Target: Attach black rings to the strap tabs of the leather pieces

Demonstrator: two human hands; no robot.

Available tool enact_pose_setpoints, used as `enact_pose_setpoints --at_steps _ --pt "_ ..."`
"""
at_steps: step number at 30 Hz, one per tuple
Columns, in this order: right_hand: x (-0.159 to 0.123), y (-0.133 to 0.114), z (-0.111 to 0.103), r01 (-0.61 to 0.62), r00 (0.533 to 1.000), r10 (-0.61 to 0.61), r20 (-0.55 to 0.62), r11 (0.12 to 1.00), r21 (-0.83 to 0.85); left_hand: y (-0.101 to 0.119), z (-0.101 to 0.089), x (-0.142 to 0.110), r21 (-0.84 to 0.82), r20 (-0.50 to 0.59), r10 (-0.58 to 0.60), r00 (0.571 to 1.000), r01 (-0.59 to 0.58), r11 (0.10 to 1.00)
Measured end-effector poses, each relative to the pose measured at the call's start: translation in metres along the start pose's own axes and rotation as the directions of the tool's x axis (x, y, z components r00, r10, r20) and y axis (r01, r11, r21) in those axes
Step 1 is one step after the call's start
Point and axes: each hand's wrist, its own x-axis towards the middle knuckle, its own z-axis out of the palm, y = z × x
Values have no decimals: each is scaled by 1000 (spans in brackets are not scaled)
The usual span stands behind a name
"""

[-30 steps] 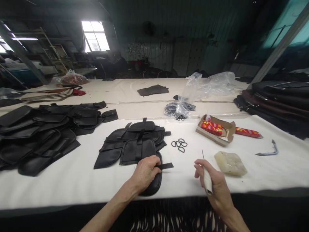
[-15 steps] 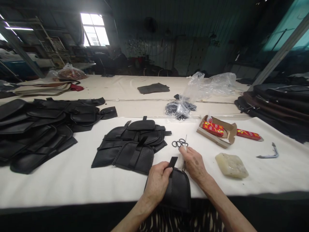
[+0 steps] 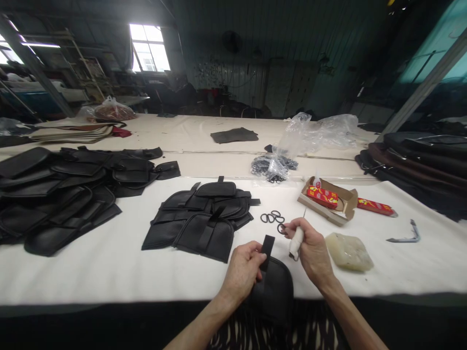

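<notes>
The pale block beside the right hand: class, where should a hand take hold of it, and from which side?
Probably by its two opposite edges, coming from the near side and over the top. The pale block lies flat and low with rounded edges, so a spanning grip suits it, and the right hand is already just beside it.

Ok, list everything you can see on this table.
leather pouch: one, black, in the left hand
leather panels: one stack, black, table centre
leather pieces: one heap, black, far left
rings: about five, black, beside the stack
plastic bag of rings: one, clear, beyond them
cardboard box: one, brown, right of the rings
pale block: one, translucent, by the right hand
awl: one, white handle, in the right hand
left hand: on pouch
right hand: holding awl
</notes>
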Motion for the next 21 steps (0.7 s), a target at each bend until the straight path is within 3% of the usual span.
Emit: enact_pose_setpoints --at_steps 7,12,21 --pt "-13 -36 -11 -79 992 54 113 969 232 0 0 -2 45 27 34 999 -35 998" --pt "-18 -36 -15 -88 996 88 9 984 153 0 0 -5 65 32 39 999 -41 997" --pt "-19 -30 -12 -192 981 171 95 940 283 -1 2 -4 60 73 47 996 -52 997"
